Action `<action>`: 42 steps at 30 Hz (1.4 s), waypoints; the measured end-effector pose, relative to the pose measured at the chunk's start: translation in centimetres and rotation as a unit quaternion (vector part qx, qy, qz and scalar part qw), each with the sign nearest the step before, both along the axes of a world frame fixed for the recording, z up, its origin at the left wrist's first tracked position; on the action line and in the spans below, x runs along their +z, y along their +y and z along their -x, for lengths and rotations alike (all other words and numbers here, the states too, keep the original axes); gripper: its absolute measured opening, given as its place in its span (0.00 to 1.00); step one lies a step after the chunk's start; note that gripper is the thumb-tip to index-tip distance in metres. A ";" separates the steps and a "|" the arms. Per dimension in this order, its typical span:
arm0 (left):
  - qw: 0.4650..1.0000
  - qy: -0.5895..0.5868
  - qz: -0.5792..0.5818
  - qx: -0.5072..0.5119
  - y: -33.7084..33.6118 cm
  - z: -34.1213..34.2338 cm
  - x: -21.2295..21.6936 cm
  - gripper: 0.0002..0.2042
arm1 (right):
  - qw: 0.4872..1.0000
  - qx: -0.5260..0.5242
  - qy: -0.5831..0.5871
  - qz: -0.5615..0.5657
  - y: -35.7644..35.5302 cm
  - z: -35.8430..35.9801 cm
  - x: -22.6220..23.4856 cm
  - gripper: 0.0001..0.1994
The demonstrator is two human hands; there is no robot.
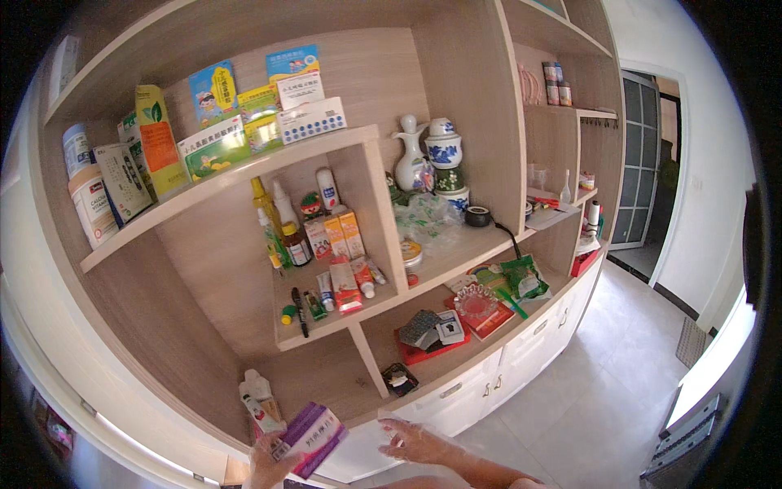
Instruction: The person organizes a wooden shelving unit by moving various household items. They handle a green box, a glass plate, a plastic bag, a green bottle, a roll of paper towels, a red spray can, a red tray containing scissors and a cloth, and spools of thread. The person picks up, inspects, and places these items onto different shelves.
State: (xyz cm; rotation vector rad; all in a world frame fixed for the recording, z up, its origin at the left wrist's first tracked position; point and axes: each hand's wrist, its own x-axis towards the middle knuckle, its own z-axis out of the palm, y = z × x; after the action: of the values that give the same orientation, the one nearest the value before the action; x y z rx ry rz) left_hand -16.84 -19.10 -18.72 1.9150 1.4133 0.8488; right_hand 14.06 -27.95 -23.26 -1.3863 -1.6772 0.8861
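Gripping a purple and white box at the bottom edge of the view, the left hand has its fingers closed around the box's lower end. The right hand hovers just beside it, fingers spread and empty, before the white cabinet. Small cartons stand on the lowest shelf right behind the box.
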 end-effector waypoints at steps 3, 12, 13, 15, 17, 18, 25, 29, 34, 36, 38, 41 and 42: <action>0.976 -0.074 0.180 -0.099 -4.2 -2.1 -1.1 0.32 | 0.994 0.072 0.028 0.081 -1.4 -2.4 0.3 0.43; 0.860 -0.269 0.419 -0.109 -15.1 -16.2 -5.1 0.29 | 0.945 0.169 0.167 0.226 -11.0 -13.5 -4.0 0.37; 0.846 -0.286 0.439 -0.095 -16.1 -17.5 -5.3 0.28 | 0.935 0.173 0.168 0.258 -12.0 -14.4 -4.2 0.37; 0.829 -0.314 0.457 -0.073 -18.0 -19.6 -5.8 0.28 | 0.911 0.184 0.170 0.326 -13.4 -16.1 -5.3 0.36; 0.821 -0.332 0.461 -0.062 -19.2 -21.1 -6.0 0.28 | 0.902 0.175 0.242 0.311 -14.8 -16.7 -8.0 0.34; 0.821 -0.340 0.455 -0.059 -19.5 -21.7 -5.9 0.28 | 0.897 0.162 0.256 0.322 -15.0 -17.0 -7.9 0.33; 0.843 -0.362 0.395 -0.045 -21.0 -23.1 -5.5 0.29 | 0.863 0.163 0.349 0.326 -14.9 -17.8 -8.5 0.32; 0.861 -0.370 0.346 -0.042 -21.4 -23.5 -5.5 0.29 | 0.878 0.159 0.322 0.315 -12.6 -18.4 -8.9 0.34; 0.896 -0.354 0.263 -0.042 -21.7 -23.6 -5.6 0.30 | 0.880 0.164 0.300 0.330 -11.5 -17.9 -5.8 0.33; 0.919 -0.335 0.205 -0.044 -21.9 -23.4 -5.8 0.30 | 0.880 0.171 0.290 0.334 -11.1 -17.7 -4.8 0.32; 0.939 -0.316 0.129 -0.045 -22.1 -23.0 -6.0 0.30 | 0.884 0.177 0.275 0.334 -11.0 -17.9 -3.4 0.31; 0.932 -0.360 0.036 -0.026 -22.0 -21.6 -5.2 0.30 | 0.898 0.185 0.238 0.321 -10.8 -19.0 1.3 0.30; 0.907 -0.419 0.034 -0.022 -21.5 -21.1 -3.7 0.28 | 0.908 0.171 0.224 0.311 -10.7 -19.8 4.4 0.30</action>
State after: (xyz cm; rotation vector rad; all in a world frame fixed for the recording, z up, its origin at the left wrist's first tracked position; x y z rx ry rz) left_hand 4.26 -40.57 -22.43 1.2472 0.8404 1.3566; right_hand 33.82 -38.64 -18.87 -1.1431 -1.3383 1.9097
